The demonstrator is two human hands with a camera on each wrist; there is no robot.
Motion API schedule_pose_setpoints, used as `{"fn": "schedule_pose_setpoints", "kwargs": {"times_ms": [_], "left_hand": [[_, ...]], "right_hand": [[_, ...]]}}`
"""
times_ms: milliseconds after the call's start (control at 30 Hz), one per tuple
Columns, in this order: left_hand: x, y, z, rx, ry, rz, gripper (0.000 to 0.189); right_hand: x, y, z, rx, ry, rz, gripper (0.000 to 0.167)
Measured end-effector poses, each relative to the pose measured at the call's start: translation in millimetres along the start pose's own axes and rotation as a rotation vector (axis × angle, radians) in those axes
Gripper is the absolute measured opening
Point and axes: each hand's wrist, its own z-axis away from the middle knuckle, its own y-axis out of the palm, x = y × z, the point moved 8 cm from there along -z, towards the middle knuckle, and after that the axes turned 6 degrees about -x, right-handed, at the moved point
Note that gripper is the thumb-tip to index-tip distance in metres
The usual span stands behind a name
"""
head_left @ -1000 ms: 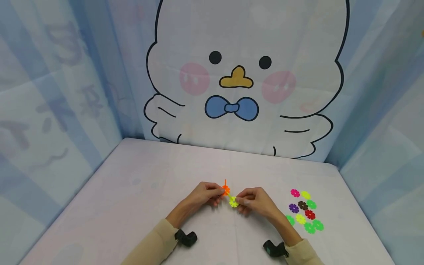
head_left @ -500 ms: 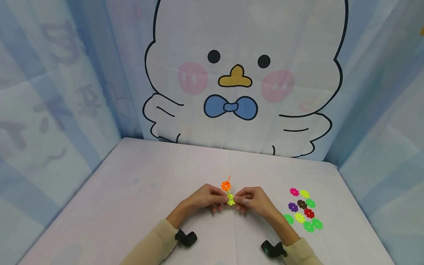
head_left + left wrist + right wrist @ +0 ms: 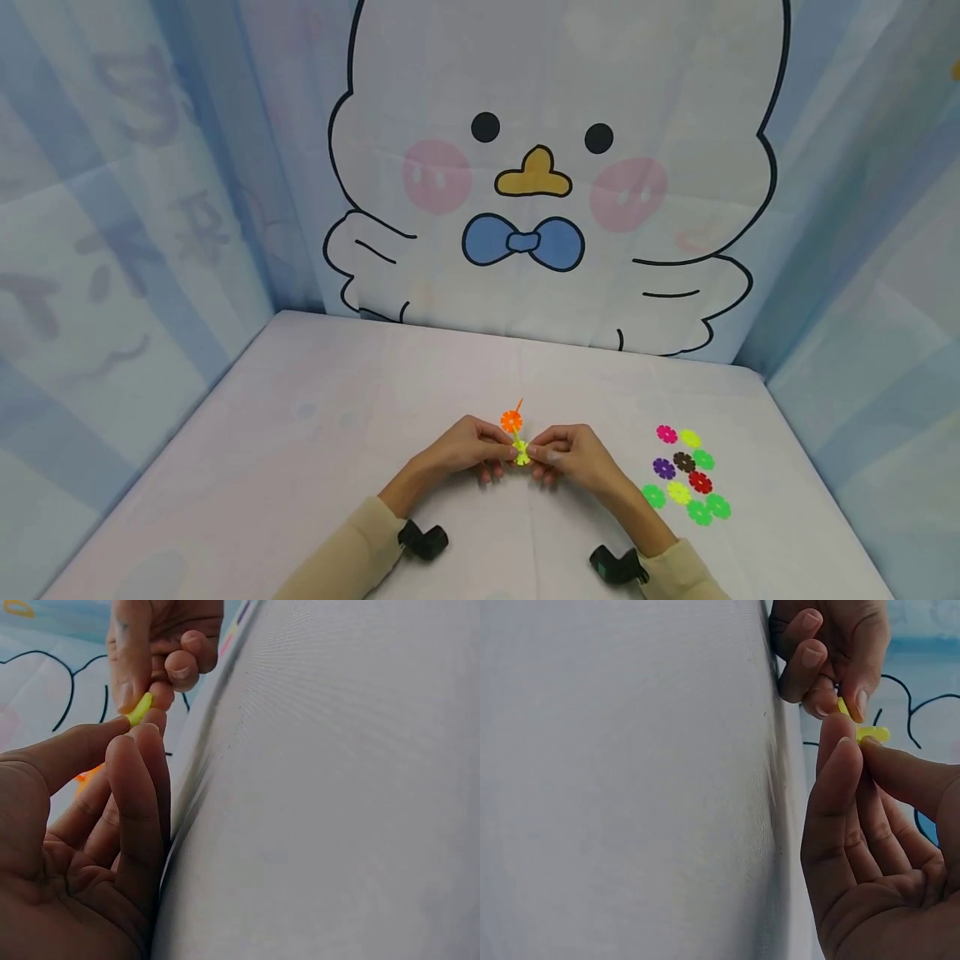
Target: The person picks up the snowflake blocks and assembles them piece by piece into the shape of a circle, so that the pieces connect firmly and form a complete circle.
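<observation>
Since the earliest head frame, the left hand point(image 3: 471, 447) has slipped down off the orange disc point(image 3: 512, 421) to the yellow piece point(image 3: 522, 457), and the right hand point(image 3: 574, 456) has edged in towards it. Against the frame half a second back I log almost no change.

Fingers: both hands pinch yellow between thumb and fingertips, nearly meeting below the centre of the head view. From my remote station I cannot tell whether that is one yellow part or two; the right wrist view gives two yellow bits at differing angles.

The orange disc stands just above the fingertips, touched by neither hand, with a narrow orange piece point(image 3: 519, 406) slanting up from it. A yellow strip point(image 3: 517, 436) runs from it down to the grip.

My reading: with both hands at the yellow end, the work now centres there, and the orange end appears to be carried by its joint alone.

Loose discs point(image 3: 678, 493) lie at lower right on the table point(image 3: 375, 379).
</observation>
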Motion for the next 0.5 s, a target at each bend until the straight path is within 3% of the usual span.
{"fn": "schedule_pose_setpoints", "kwargs": {"times_ms": [200, 500], "left_hand": [[0.2, -1.8, -0.1, -0.03, -0.014, 0.004, 0.018], [4.3, -4.4, -0.4, -0.056, -0.05, 0.051, 0.017]], "right_hand": [[6, -10, 2.4, -0.021, -0.026, 0.116, 0.026], [0, -49, 10.8, -0.089, -0.006, 0.28, 0.022]]}}
